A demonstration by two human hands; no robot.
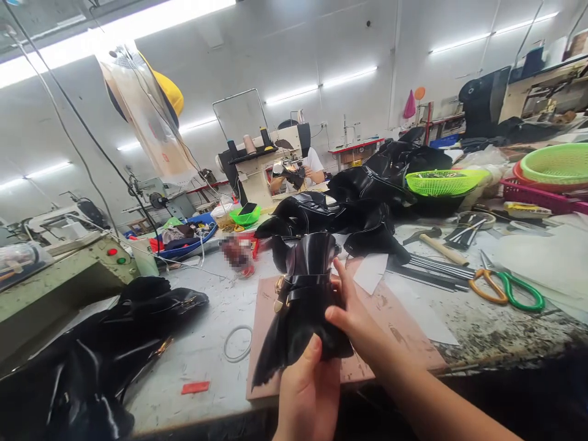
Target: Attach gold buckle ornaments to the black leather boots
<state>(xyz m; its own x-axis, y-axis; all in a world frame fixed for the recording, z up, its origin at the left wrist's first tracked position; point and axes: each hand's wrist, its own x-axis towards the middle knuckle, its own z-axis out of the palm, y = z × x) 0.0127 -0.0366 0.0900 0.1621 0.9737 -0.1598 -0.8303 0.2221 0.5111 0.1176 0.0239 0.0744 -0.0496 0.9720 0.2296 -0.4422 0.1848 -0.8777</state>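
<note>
Black, shiny boot piece [310, 306] w/ 2 straps & gold-col. buckles [278, 291] is standing roughly upright in both hands, over the near edge of a pink board [390, 331], mid-table. Left hand [303, 386] is gripping its near, lower edge, thumb lying on top & fingers going underneath. Right hand [351, 309] is holding its right side, thumb & fingers spread along it; some fingertips are hidden behind the piece, so can't tell how hard they're pressing.

Left of the board, a pale ring [238, 343] is lying flat on the table [215, 331], w/ a small red strip [195, 388] nearer. Far left, more blk pieces [92, 349] are spreading over the near left corner. Beyond the boot piece, a blk pile [316, 211] is lying across the table, & a lime basket [436, 182] is sitting on more blk stuff, far right.

On the right, white paper [371, 272] is partly covering the board; blk & white strips [436, 269], a hammer [443, 249] & scissors w/ orange & green handles [503, 288] are lying beyond & to its right. Far left, a blue tray [188, 245] is holding mixed bits, & a green bowl [245, 214] is sitting nr it. At the far side, a person [313, 165] is sitting behind a sewing machine [261, 165], handling dark material.
</note>
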